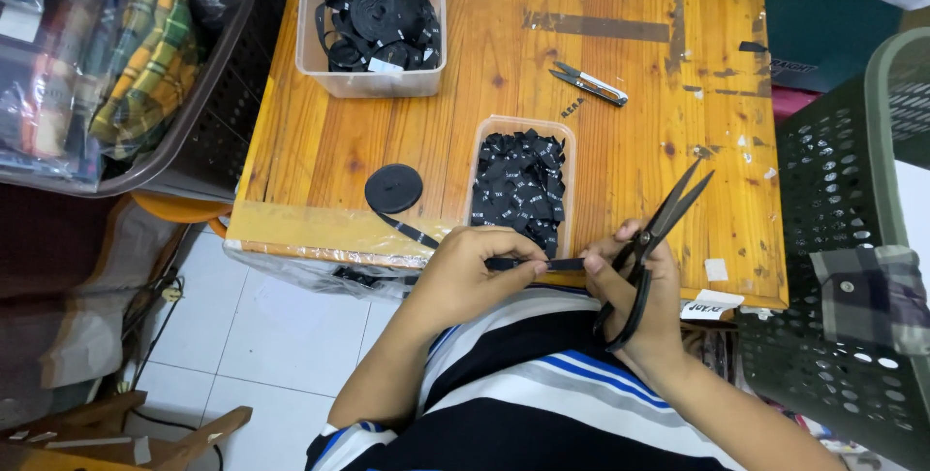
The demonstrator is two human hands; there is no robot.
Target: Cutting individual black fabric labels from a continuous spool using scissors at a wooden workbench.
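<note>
The right hand (647, 289) is closed through the handles of the scissors (657, 238), blades open and aimed up-right. The tape (542, 264) lies level just to its left, seemingly touching its fingertips; the left hand (475, 272) pinches the tape's far end, before the tray (570, 156).

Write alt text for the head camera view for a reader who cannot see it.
A person's left hand pinches a strip of black ribbon while the right hand holds black scissors, blades slightly apart, over a wooden table. Ahead lie a clear tub of cut black labels, a tub of ribbon rolls, a loose ribbon roll and small snips.
</note>
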